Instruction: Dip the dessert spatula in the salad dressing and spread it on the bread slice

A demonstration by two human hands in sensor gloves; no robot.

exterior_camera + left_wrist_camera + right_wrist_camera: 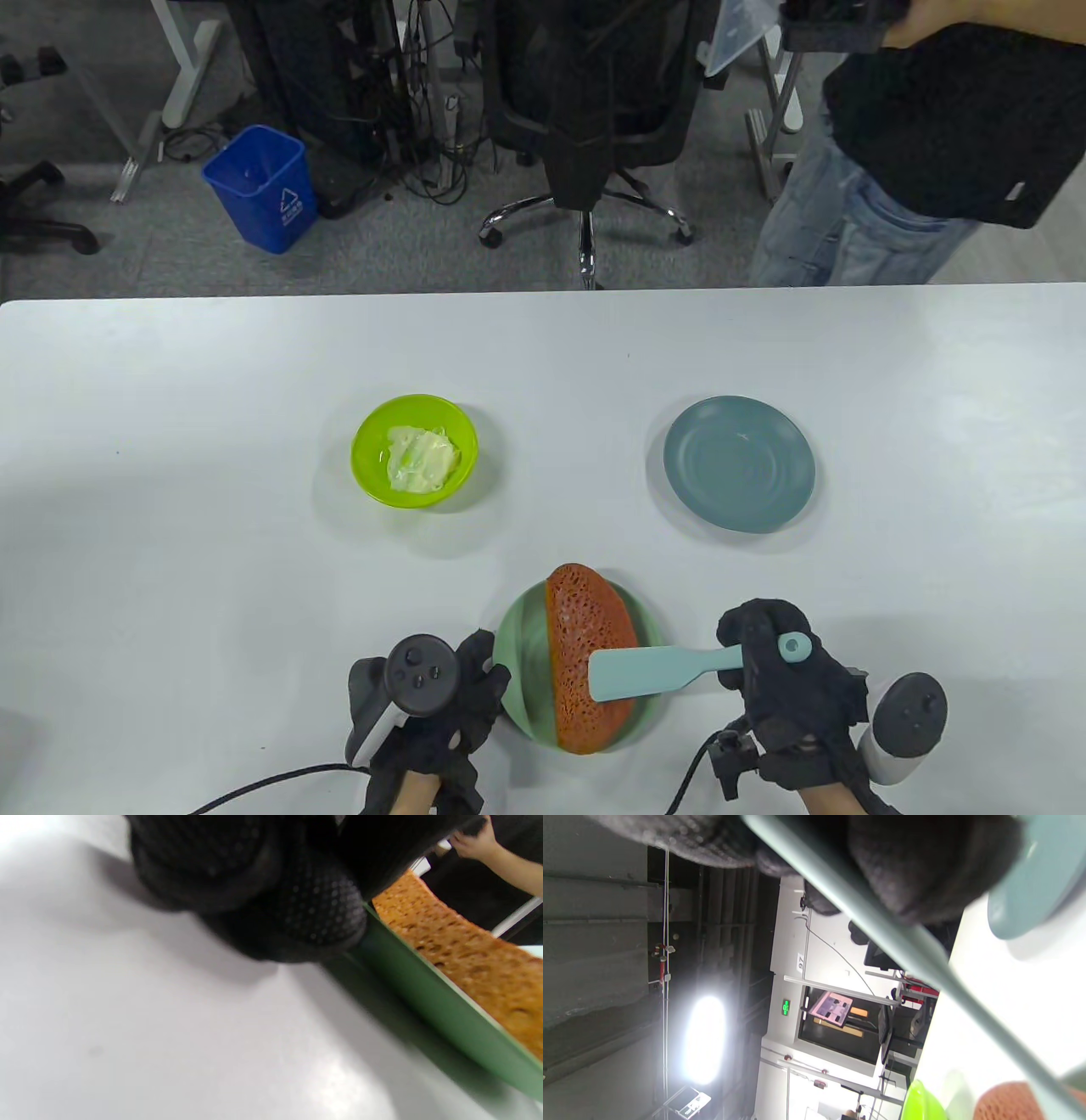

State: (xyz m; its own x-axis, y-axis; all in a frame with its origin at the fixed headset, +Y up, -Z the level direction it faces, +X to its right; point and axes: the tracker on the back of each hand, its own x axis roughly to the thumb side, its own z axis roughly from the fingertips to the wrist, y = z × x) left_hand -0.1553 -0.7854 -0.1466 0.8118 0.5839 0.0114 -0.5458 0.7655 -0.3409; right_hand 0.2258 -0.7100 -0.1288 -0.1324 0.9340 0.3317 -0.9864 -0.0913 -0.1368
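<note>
Dessert spatula [657, 669]: blade flat over the bread slice [585, 654], handle in your R hand.

Your right hand [785, 679] grips the handle, fingers curled round it. Bread lies on the green plate [522, 645] near the table's front edge. Your left hand [424, 705] rests w/ fingertips [322, 912] against the plate's rim, holding nothing. Salad dressing [418, 458] sits in the lime bowl [369, 441], well apart; blue plate [738, 463] to its right.

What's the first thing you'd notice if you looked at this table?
Probably the orange-brown bread slice on the green plate at the near edge, with the right hand holding a pale blue spatula flat over it. Next, the bright lime bowl of creamy dressing, farther back on the left. The left hand touches the plate's rim.
</note>
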